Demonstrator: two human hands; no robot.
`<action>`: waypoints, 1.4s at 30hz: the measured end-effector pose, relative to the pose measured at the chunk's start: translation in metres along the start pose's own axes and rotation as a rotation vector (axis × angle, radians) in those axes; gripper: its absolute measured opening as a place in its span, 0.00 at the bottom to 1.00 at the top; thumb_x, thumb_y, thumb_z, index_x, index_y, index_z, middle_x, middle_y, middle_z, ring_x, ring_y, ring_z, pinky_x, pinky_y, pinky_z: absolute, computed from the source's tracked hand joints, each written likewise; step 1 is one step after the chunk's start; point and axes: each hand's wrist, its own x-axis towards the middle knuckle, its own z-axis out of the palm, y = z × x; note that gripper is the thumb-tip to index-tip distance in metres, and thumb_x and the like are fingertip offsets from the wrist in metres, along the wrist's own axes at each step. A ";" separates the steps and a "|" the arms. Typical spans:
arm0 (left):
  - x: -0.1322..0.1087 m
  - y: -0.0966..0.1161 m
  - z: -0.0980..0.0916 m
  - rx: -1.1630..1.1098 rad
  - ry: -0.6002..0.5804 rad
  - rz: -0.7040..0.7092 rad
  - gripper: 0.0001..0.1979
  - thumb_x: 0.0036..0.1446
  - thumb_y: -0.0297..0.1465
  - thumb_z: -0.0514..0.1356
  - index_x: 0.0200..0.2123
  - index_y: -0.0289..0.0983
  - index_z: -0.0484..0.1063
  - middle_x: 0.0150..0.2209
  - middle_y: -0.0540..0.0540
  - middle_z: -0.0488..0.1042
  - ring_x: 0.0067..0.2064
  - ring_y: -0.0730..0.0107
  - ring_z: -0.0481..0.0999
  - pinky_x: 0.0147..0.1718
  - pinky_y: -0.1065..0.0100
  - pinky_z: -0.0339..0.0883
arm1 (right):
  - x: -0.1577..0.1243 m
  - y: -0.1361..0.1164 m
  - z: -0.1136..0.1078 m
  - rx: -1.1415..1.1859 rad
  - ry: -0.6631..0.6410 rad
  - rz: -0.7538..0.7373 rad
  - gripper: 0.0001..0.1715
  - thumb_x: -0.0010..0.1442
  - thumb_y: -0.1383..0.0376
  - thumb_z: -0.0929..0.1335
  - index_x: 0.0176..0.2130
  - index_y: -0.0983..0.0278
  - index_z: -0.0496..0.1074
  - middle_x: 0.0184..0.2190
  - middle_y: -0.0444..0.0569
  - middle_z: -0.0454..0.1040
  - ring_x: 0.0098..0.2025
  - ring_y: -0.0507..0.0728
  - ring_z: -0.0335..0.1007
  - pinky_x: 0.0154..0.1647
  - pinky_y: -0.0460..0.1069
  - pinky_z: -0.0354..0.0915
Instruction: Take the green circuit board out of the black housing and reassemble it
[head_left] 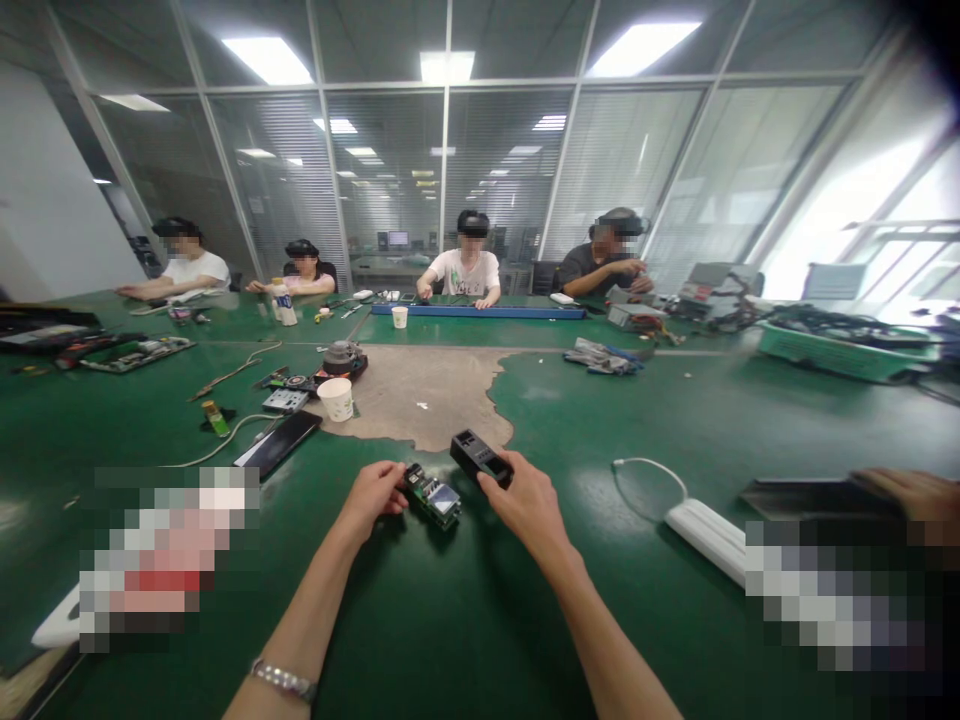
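My left hand (pixel 377 497) is closed on the upper left end of a small circuit board assembly (pixel 435 498), which has a green board and a silvery screen-like part. In my right hand (pixel 526 497) is a black plastic housing (pixel 477 455) with cut-out openings, gripped at its lower right end by thumb and fingers. The housing is tilted just right of the board assembly, and a narrow gap separates the two. Both are in front of me, over the green table (pixel 420 640).
A paper cup (pixel 337 399) stands ahead on the left, with a black phone (pixel 289 440) nearby. On the right lies a white power bank-like device (pixel 705 535) with a cable. Grey gloves (pixel 606 357) and a green basket (pixel 840 350) are farther off. Several people sit opposite.
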 end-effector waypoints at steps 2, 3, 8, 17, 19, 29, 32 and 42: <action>0.000 0.001 0.001 -0.004 0.002 0.000 0.16 0.54 0.41 0.63 0.35 0.33 0.72 0.30 0.47 0.73 0.21 0.78 0.73 0.16 0.79 0.64 | 0.002 0.008 0.000 -0.090 -0.043 0.015 0.16 0.54 0.59 0.67 0.42 0.64 0.72 0.36 0.52 0.75 0.40 0.59 0.72 0.40 0.50 0.62; -0.001 0.001 0.001 -0.012 0.005 -0.003 0.15 0.53 0.41 0.63 0.35 0.33 0.72 0.30 0.47 0.73 0.21 0.78 0.73 0.17 0.78 0.64 | 0.002 0.010 0.001 -0.126 -0.060 0.012 0.16 0.54 0.59 0.67 0.41 0.64 0.71 0.36 0.53 0.75 0.41 0.60 0.72 0.40 0.50 0.62; -0.001 0.001 0.002 -0.044 -0.018 -0.018 0.14 0.53 0.39 0.64 0.36 0.34 0.73 0.30 0.47 0.74 0.22 0.78 0.73 0.17 0.78 0.65 | -0.004 0.007 0.002 -0.287 -0.104 0.000 0.16 0.55 0.58 0.67 0.41 0.65 0.70 0.36 0.55 0.74 0.40 0.61 0.71 0.38 0.51 0.62; 0.003 -0.001 0.002 -0.051 0.005 -0.015 0.15 0.52 0.39 0.66 0.36 0.33 0.73 0.27 0.48 0.74 0.21 0.79 0.72 0.18 0.79 0.66 | -0.006 0.005 -0.001 -0.295 -0.122 -0.019 0.16 0.56 0.58 0.68 0.43 0.63 0.71 0.37 0.54 0.74 0.40 0.61 0.71 0.38 0.52 0.62; 0.003 -0.002 0.001 -0.039 0.003 -0.006 0.15 0.52 0.39 0.65 0.37 0.33 0.73 0.25 0.49 0.73 0.20 0.79 0.71 0.17 0.80 0.64 | -0.006 0.001 0.000 -0.224 -0.065 -0.043 0.18 0.58 0.59 0.66 0.47 0.63 0.70 0.39 0.54 0.75 0.42 0.61 0.71 0.41 0.52 0.63; 0.001 0.000 0.001 -0.166 0.056 -0.017 0.21 0.55 0.46 0.61 0.35 0.32 0.72 0.29 0.45 0.74 0.19 0.79 0.70 0.14 0.79 0.59 | -0.029 -0.037 0.018 0.126 0.026 -0.362 0.23 0.60 0.58 0.65 0.54 0.61 0.69 0.44 0.51 0.74 0.46 0.58 0.68 0.49 0.51 0.63; 0.003 -0.001 -0.001 -0.141 0.112 -0.003 0.23 0.57 0.48 0.57 0.37 0.31 0.72 0.30 0.43 0.75 0.17 0.80 0.69 0.12 0.77 0.55 | -0.035 -0.038 0.024 0.066 -0.016 -0.372 0.24 0.59 0.58 0.66 0.54 0.61 0.68 0.42 0.50 0.73 0.44 0.58 0.68 0.47 0.51 0.63; -0.006 0.005 0.000 0.328 0.226 0.169 0.27 0.55 0.55 0.53 0.35 0.37 0.77 0.17 0.51 0.69 0.15 0.74 0.65 0.13 0.74 0.51 | -0.038 -0.036 0.026 -0.032 -0.067 -0.325 0.23 0.59 0.58 0.65 0.54 0.60 0.66 0.44 0.51 0.73 0.46 0.59 0.68 0.48 0.51 0.62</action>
